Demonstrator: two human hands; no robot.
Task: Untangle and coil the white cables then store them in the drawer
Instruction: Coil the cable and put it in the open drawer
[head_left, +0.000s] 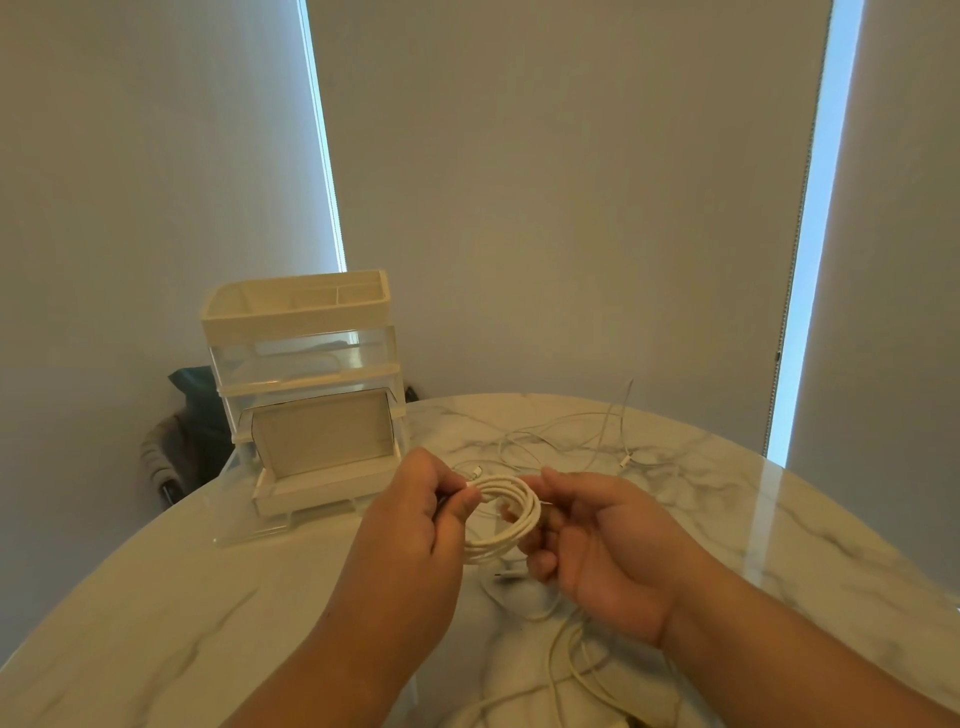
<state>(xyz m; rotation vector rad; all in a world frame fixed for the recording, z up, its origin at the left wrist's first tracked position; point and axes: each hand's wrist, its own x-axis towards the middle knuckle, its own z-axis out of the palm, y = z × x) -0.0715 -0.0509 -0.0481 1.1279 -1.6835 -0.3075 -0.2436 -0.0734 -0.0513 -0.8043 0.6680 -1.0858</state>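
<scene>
Round marbled worktop (197, 623) fills the lower frame. A white and clear drawer unit (304, 358) stands at its far left edge. The lowest drawer (322, 491) is pulled out toward the person.

Both hands are held above the middle of the worktop, just in front of that drawer.
- Left hand (415, 525): thumb and fingers (465, 499) pinch the left side of the white cable coil (514, 525).
- Right hand (608, 545): fingers curled round the coil's right side, grasping it.

The coil, of several turns, hangs between the two hands, outside the drawer. Loose white cables (566, 431) lie uncoiled toward the far edge, beyond the hands. Another loose cable (566, 660) trails by the near edge, below the right wrist. Whether these strands join the coil cannot be told
</scene>
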